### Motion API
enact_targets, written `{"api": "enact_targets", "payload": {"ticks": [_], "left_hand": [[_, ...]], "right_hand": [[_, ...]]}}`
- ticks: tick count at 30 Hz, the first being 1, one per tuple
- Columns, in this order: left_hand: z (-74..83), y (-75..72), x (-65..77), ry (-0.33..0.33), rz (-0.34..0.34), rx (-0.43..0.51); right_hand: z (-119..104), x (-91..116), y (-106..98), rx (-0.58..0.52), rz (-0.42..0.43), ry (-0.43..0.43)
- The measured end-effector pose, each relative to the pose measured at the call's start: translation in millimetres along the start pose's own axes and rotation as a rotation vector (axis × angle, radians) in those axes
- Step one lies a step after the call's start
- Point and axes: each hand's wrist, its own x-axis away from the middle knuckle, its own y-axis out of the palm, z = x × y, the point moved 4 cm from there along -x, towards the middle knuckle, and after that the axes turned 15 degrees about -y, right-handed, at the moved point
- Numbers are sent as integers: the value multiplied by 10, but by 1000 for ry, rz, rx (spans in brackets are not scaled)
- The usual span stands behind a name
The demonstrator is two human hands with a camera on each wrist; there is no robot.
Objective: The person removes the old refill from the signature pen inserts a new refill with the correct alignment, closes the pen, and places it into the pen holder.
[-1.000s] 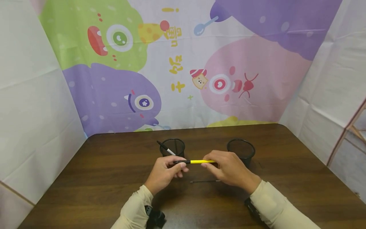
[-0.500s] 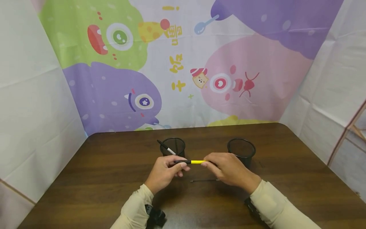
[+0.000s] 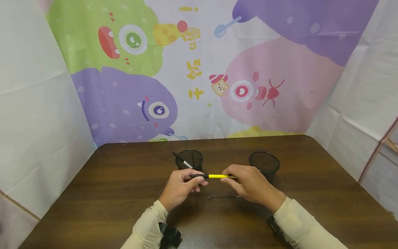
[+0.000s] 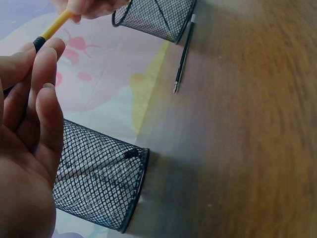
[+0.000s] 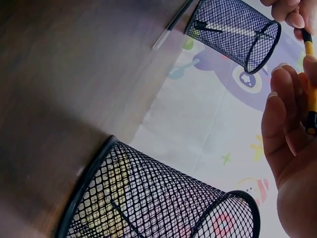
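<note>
A yellow pen [image 3: 216, 176] with a black front section lies level between both hands, above the table. My left hand [image 3: 178, 189] pinches the black section between thumb and fingers. With thumb and fingertips my right hand [image 3: 253, 184] pinches the yellow barrel; its black end [image 5: 311, 123] shows in the right wrist view. Below the hands a thin dark pen refill [image 4: 184, 57] lies on the table, its metal tip toward the left. Behind the left hand stands a black mesh pen cup [image 3: 202, 159] with a black-and-white pen [image 3: 184, 161] leaning in it.
A second black mesh pen cup [image 3: 278, 165] stands behind the right hand. The brown wooden table [image 3: 102, 193] meets a cartoon-printed cloth [image 3: 202, 121] at the back, with white cloth walls on both sides.
My right fingers have shifted slightly on the yellow barrel, and more of it shows than half a second ago. My left hand keeps its hold. The head view has drifted a little.
</note>
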Motion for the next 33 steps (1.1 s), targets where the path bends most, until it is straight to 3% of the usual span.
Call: {"api": "enact_targets", "payload": {"ticks": [12, 26, 33], "left_hand": [[-1, 0, -4, 29, -6, 0], [6, -13, -29, 20, -15, 2], [-39, 3, -24, 12, -14, -9]], "right_hand": [[-1, -23, 2, -3, -30, -30], [8, -30, 20, 1, -130, 66], [10, 8, 27, -54, -92, 112]]}}
